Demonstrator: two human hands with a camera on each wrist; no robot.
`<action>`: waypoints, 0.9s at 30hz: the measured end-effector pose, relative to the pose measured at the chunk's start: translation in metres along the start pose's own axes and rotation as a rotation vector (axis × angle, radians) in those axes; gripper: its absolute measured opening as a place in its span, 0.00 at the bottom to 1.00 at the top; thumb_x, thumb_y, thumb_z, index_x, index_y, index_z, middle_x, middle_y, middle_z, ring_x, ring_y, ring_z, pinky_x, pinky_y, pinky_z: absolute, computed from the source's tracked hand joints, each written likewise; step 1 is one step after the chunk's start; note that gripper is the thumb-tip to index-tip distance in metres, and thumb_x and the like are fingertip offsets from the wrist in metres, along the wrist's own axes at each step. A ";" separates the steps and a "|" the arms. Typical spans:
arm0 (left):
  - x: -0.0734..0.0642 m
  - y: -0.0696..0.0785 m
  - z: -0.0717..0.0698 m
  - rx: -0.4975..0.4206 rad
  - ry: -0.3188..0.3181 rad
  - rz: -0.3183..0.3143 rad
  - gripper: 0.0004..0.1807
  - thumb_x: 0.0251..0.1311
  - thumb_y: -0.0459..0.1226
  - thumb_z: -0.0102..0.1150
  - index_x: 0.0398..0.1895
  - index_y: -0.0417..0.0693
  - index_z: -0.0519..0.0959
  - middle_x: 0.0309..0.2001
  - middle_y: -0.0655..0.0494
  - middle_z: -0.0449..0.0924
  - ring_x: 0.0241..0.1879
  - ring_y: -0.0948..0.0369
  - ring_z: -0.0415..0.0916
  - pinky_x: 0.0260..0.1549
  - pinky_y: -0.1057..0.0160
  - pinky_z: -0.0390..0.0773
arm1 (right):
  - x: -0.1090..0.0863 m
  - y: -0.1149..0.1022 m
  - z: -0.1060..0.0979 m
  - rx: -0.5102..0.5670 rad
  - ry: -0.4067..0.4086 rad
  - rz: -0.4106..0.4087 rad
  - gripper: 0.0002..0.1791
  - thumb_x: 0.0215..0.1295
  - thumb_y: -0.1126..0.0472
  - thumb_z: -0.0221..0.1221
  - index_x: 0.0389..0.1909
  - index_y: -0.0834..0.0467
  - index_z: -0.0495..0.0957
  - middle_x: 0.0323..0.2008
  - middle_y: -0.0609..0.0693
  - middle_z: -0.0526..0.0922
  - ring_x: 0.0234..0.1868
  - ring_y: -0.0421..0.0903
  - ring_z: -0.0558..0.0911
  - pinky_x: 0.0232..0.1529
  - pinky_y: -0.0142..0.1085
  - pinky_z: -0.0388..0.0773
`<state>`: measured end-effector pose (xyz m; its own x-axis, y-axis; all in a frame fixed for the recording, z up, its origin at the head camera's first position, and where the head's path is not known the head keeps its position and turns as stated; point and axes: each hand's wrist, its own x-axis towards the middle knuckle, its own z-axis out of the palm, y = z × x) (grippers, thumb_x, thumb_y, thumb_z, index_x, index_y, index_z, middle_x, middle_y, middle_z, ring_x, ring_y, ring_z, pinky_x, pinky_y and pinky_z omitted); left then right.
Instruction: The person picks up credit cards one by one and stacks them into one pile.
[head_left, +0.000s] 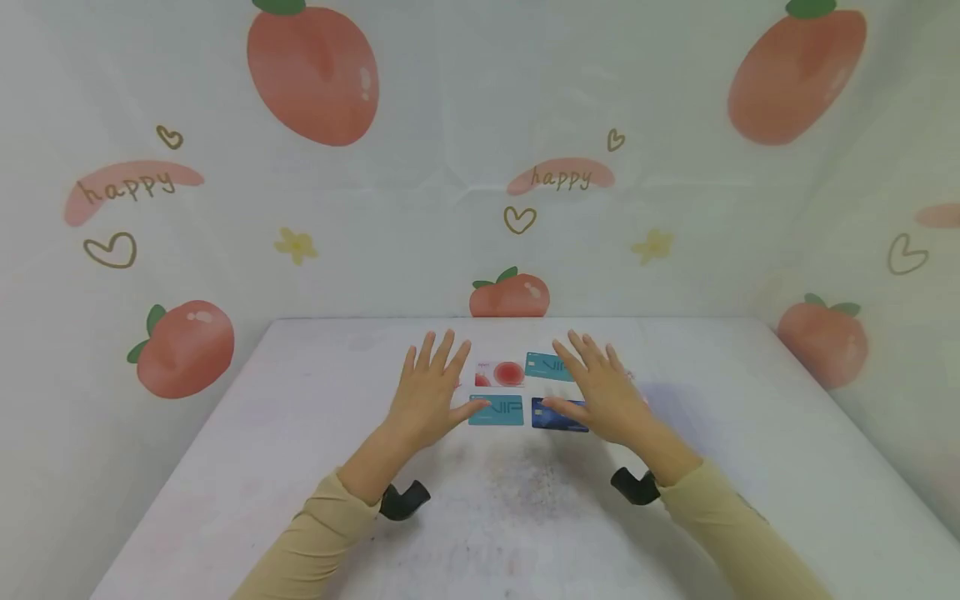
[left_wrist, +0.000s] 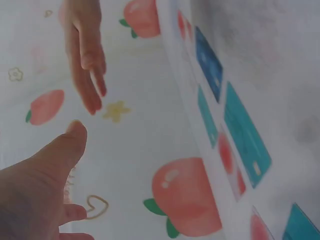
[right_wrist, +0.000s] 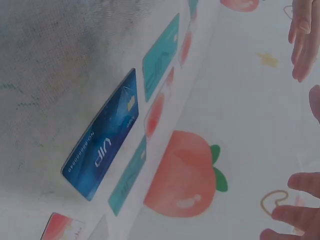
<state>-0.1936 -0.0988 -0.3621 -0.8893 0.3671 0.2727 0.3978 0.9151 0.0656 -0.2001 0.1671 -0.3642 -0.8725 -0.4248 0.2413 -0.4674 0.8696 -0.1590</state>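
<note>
My left hand [head_left: 426, 396] is held over the table with its fingers spread and straight, its thumb overlapping a teal VIP card [head_left: 498, 414] in the head view. Opposite it, my right hand [head_left: 611, 400] also has spread, straight fingers and holds nothing. Its thumb overlaps a dark blue VIP card [right_wrist: 107, 135]. Behind these two lie a red-and-white card [head_left: 498, 375] and a second teal card [head_left: 543, 367], partly covered by the right fingers. Another teal card [left_wrist: 302, 225] shows at the corner of the left wrist view; from the head it is hidden behind my left hand.
The cards lie flat near the middle of the white table [head_left: 480, 533]. One more red-and-white card [right_wrist: 60, 230] is at the right end of the rows. A fabric backdrop [head_left: 450, 108] with peach prints encloses the back and sides. Black wrist mounts [head_left: 405, 502] stick out below both wrists.
</note>
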 end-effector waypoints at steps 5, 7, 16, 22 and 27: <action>0.001 0.014 -0.010 -0.067 -0.002 0.050 0.44 0.54 0.60 0.55 0.69 0.46 0.58 0.70 0.44 0.57 0.70 0.43 0.52 0.66 0.43 0.55 | -0.007 0.004 -0.006 0.063 0.031 0.023 0.42 0.58 0.42 0.59 0.68 0.59 0.59 0.68 0.61 0.61 0.69 0.60 0.60 0.68 0.58 0.51; 0.002 0.019 -0.011 -0.096 -0.004 0.072 0.44 0.55 0.60 0.55 0.69 0.46 0.59 0.69 0.44 0.59 0.69 0.44 0.54 0.66 0.44 0.57 | -0.011 0.006 -0.008 0.087 0.030 0.045 0.41 0.58 0.44 0.60 0.67 0.59 0.60 0.67 0.61 0.63 0.67 0.60 0.63 0.66 0.57 0.56; 0.012 0.040 -0.001 -0.205 -0.019 0.149 0.41 0.56 0.57 0.56 0.67 0.44 0.62 0.66 0.44 0.65 0.67 0.48 0.61 0.65 0.49 0.62 | -0.027 0.026 -0.007 0.150 0.053 0.101 0.37 0.56 0.48 0.63 0.63 0.61 0.65 0.60 0.62 0.71 0.60 0.61 0.71 0.59 0.54 0.68; 0.019 0.051 0.007 -0.302 -0.095 0.143 0.39 0.57 0.55 0.57 0.67 0.43 0.62 0.67 0.45 0.63 0.67 0.49 0.60 0.64 0.49 0.62 | -0.035 0.038 -0.005 0.205 0.006 0.177 0.36 0.57 0.49 0.62 0.63 0.61 0.65 0.59 0.62 0.71 0.60 0.61 0.70 0.59 0.56 0.67; 0.025 0.058 0.016 -0.374 -0.156 0.118 0.37 0.59 0.53 0.57 0.67 0.44 0.62 0.67 0.47 0.63 0.67 0.52 0.61 0.63 0.52 0.65 | -0.042 0.048 -0.002 0.228 -0.050 0.244 0.36 0.58 0.50 0.62 0.64 0.62 0.64 0.59 0.64 0.70 0.59 0.62 0.70 0.59 0.57 0.67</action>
<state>-0.1963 -0.0336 -0.3671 -0.8450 0.5125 0.1529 0.5276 0.7522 0.3948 -0.1858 0.2271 -0.3795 -0.9658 -0.2280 0.1236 -0.2590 0.8709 -0.4177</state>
